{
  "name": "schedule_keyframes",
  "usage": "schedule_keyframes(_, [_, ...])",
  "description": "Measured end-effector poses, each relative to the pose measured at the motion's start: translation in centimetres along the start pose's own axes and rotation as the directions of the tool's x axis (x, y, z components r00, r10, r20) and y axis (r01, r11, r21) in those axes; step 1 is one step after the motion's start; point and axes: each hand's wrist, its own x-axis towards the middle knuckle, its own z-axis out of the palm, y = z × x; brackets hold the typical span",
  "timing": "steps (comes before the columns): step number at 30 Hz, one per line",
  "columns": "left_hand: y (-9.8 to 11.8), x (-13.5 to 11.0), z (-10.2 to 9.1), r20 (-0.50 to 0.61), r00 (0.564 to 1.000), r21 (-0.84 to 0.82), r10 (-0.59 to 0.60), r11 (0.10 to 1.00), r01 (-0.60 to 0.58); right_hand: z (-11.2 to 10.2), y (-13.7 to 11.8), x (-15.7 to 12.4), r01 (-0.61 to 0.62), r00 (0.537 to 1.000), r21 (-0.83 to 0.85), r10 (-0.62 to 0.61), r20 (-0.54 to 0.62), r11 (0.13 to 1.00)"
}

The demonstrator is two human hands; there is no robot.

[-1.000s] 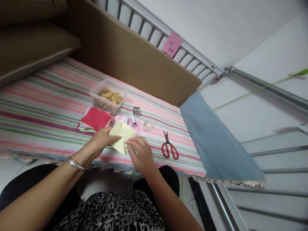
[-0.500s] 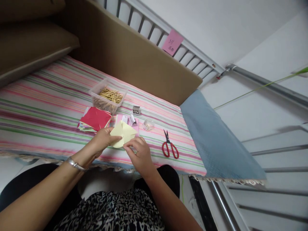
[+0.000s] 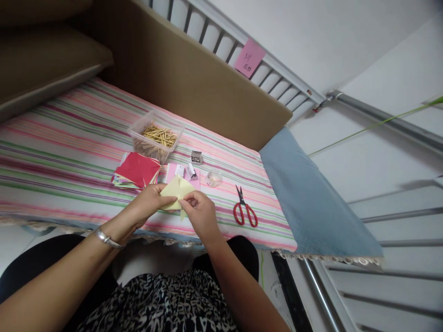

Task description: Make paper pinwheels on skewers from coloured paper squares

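Observation:
A pale yellow paper (image 3: 176, 188), cut and partly folded toward its middle like a pinwheel, is held above the striped cloth. My left hand (image 3: 152, 201) grips its left side, the thumb lying on top near the centre. My right hand (image 3: 200, 210) pinches the paper near the middle with thumb and forefinger; a narrow flap hangs below those fingertips. Whether a small pin is between them I cannot tell. Just behind the paper lie a pink pad (image 3: 194, 183) and a small opened box (image 3: 191, 172).
A stack of cut coloured papers (image 3: 140, 169), red on top, lies left. Behind it stands a clear tub (image 3: 138, 140) of thin wooden sticks (image 3: 159, 136). A small box of metal bits (image 3: 196, 157), a round clear container (image 3: 213, 178) and red-handled scissors (image 3: 245, 210) lie right.
My right hand has moved slightly up and inward, from the paper's lower edge to near its middle, bringing a corner in. My left hand keeps its grip.

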Motion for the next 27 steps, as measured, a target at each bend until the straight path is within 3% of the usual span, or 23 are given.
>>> schedule_keyframes(7, [0.0,0.1,-0.2,0.000,0.999,0.073,0.046,0.996,-0.046,0.2,0.0,-0.2,-0.006,1.000,-0.058,0.006,-0.002,0.998])
schedule_keyframes(11, [-0.3,0.2,-0.3,0.024,0.996,0.135,0.088,0.987,-0.091,-0.6,-0.4,0.0,0.135,0.988,-0.240,-0.149,-0.038,0.961])
schedule_keyframes(14, [-0.5,0.3,-0.4,0.088,0.991,0.171,0.097,0.979,-0.111,-1.7,-0.7,0.8,0.186,0.982,-0.227,-0.188,0.012,0.956])
schedule_keyframes(16, [-0.8,0.4,-0.4,0.129,0.985,0.216,0.118,0.966,-0.144,-2.3,-0.8,1.4,0.064,0.990,-0.111,-0.049,0.133,0.992])
schedule_keyframes(18, [-0.9,0.5,-0.3,0.153,0.976,0.250,0.154,0.950,-0.189,-2.6,-0.7,1.9,-0.115,0.950,0.032,0.100,0.296,0.993])
schedule_keyframes(20, [-0.9,0.5,-0.2,0.168,0.970,0.242,0.174,0.947,-0.212,-2.6,-0.7,2.2,-0.245,0.899,0.141,0.170,0.403,0.959])
schedule_keyframes(22, [-0.8,0.4,-0.1,0.178,0.968,0.220,0.175,0.952,-0.212,-2.4,-0.7,2.3,-0.299,0.880,0.194,0.191,0.436,0.934])
schedule_keyframes(27, [-0.3,0.1,0.0,0.225,0.960,0.220,0.166,0.951,-0.216,-2.2,-0.7,2.4,-0.313,0.881,0.239,0.187,0.435,0.919])
